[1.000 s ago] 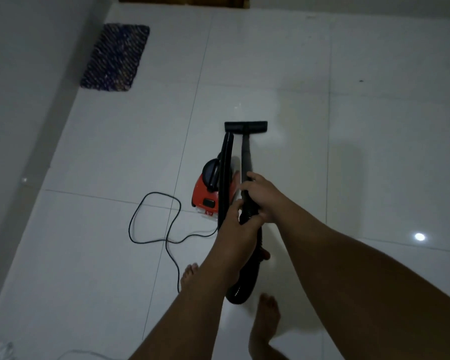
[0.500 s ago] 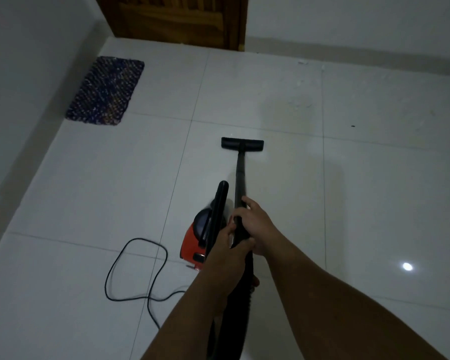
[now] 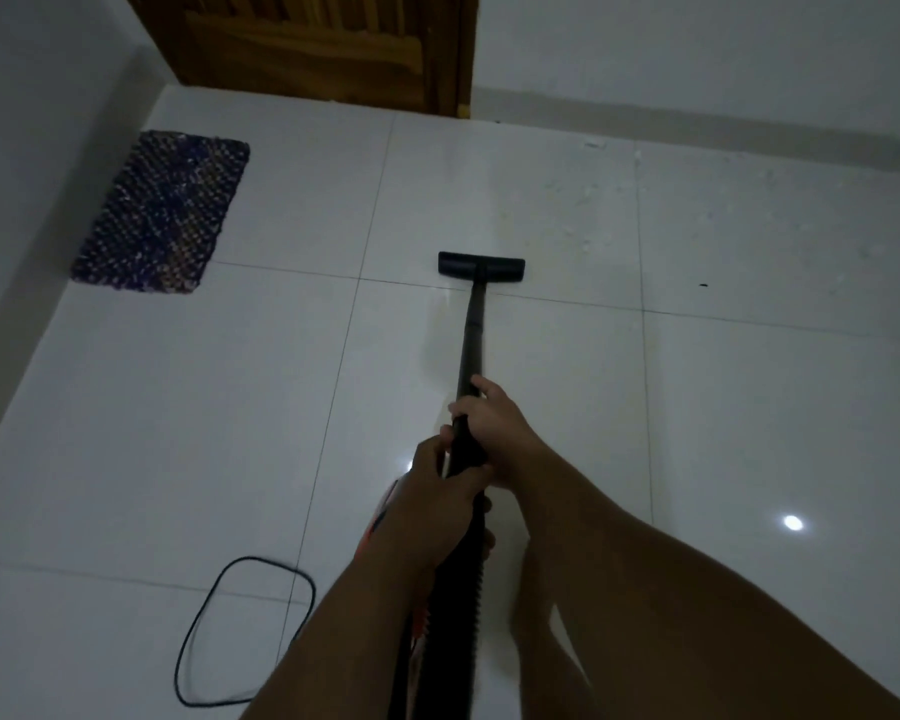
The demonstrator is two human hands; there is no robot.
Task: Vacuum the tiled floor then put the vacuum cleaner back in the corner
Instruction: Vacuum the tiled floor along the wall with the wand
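Observation:
A black vacuum wand [image 3: 470, 340] runs from my hands out to a flat black floor nozzle [image 3: 481, 266] resting on the white tiled floor [image 3: 749, 397], just beyond a tile joint. My right hand [image 3: 492, 423] grips the wand higher up. My left hand [image 3: 445, 491] grips it just behind, where the ribbed black hose [image 3: 455, 605] begins. The red vacuum body [image 3: 385, 517] is mostly hidden under my left forearm; only an orange-red edge shows. Its black power cord [image 3: 240, 631] loops on the floor at lower left.
A dark woven mat [image 3: 165, 213] lies by the left wall. A wooden door [image 3: 313, 44] stands at the far wall, near the corner. Small specks of dirt [image 3: 703, 284] dot the tiles to the right. A ceiling light reflects on the floor [image 3: 792, 522].
The nozzle has been pushed forward across the tile joint, away from the red body. The view has tilted up, showing more of the door; the red body has slid under my left arm.

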